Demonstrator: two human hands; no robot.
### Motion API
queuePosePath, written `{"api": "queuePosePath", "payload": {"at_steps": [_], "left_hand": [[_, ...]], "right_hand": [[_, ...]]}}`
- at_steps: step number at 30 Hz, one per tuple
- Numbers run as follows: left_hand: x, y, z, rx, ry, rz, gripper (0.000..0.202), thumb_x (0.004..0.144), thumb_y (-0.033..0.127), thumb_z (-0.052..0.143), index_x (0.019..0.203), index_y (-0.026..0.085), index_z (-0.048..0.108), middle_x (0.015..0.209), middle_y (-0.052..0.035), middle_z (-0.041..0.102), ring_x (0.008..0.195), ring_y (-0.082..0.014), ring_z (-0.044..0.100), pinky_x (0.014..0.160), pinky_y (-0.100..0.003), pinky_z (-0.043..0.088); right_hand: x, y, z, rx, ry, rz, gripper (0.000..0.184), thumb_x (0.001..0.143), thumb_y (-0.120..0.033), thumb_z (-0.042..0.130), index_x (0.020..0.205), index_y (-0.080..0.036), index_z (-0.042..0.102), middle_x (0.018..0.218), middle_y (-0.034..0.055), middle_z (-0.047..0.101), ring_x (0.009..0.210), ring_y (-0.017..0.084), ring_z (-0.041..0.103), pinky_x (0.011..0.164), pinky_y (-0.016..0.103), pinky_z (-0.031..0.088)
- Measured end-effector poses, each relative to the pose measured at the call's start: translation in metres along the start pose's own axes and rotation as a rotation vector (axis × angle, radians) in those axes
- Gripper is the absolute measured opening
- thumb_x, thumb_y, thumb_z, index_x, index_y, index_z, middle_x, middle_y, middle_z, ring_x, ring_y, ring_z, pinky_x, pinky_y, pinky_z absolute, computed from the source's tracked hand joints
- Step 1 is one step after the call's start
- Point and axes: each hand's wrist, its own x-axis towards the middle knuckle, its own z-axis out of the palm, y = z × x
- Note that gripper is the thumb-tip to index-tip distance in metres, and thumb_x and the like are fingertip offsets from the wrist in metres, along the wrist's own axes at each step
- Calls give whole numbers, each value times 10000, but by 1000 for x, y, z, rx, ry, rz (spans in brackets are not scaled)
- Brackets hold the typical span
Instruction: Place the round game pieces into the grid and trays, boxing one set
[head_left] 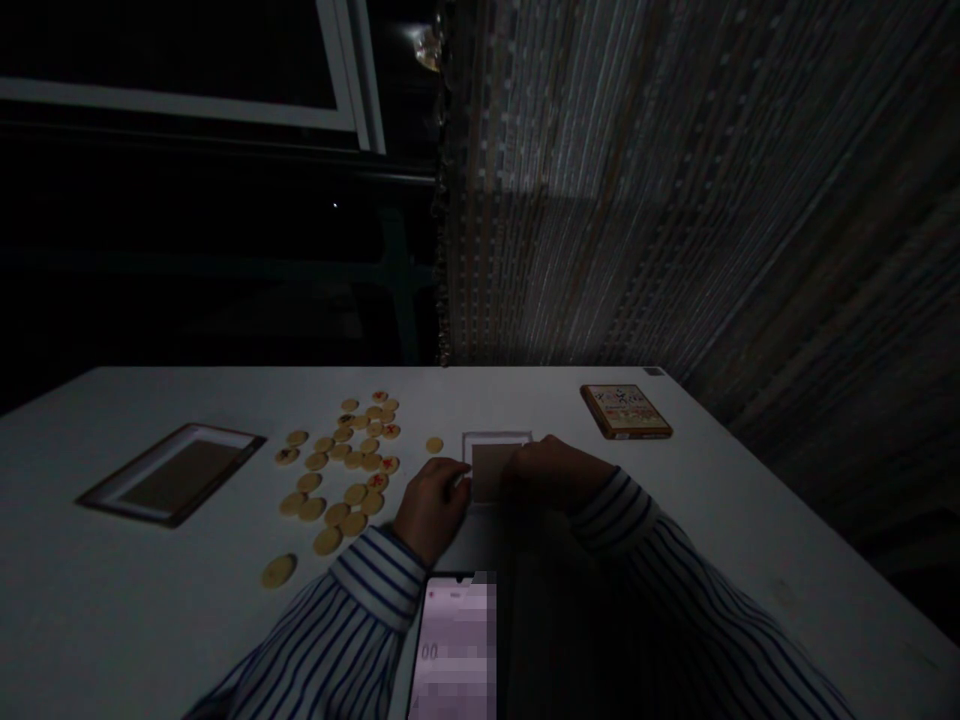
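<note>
The room is dim. My left hand (pixel 431 505) and my right hand (pixel 551 470) meet over a folded brown board (pixel 491 465) lying flat on the white table (pixel 112 600). Each hand grips one side edge of the board, the left with its fingertips on the left edge. Both sleeves are white with blue stripes. Just left of my left hand lies a scatter of several round pale-yellow game discs (pixel 341 470), some marked in red. One lone disc (pixel 434 444) sits just beyond my left hand.
An open shallow box tray (pixel 172 473) lies at the left of the table. A small orange printed box (pixel 626 411) rests at the far right. A lit phone (pixel 455 645) sits at the near edge between my arms. A curtain hangs behind the table.
</note>
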Motion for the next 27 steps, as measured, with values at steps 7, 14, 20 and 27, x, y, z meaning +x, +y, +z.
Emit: {"api": "queuePosePath", "payload": {"at_steps": [7, 14, 20, 27], "left_hand": [[0, 0, 0, 16, 4, 4, 210, 737, 182, 485, 876, 170, 642, 862, -64, 637, 812, -168, 598, 763, -319, 491], [-1, 0, 0, 0, -7, -2, 206, 742, 183, 480, 880, 171, 632, 867, -64, 629, 805, -165, 594, 762, -316, 485], [-1, 1, 0, -4, -5, -18, 202, 740, 181, 485, 871, 164, 637, 872, -68, 631, 821, -167, 593, 773, -311, 482], [-1, -1, 2, -5, -14, -10, 213, 748, 191, 478, 883, 154, 639, 882, -77, 631, 824, -171, 591, 777, -318, 478]], "right_hand": [[0, -4, -3, -44, -4, 21, 226, 771, -263, 453, 849, -198, 655, 909, 92, 662, 806, 224, 622, 665, 323, 445], [1, -5, -2, -25, 11, 3, 214, 768, -257, 463, 839, -212, 659, 906, 79, 666, 815, 217, 619, 673, 315, 439], [-1, -5, -3, 4, 11, -6, 217, 760, -246, 474, 862, -212, 662, 934, 77, 661, 824, 207, 615, 681, 298, 433], [1, -2, 2, -17, 31, -10, 213, 760, -264, 472, 855, -222, 659, 897, 66, 668, 802, 206, 617, 674, 310, 436]]}}
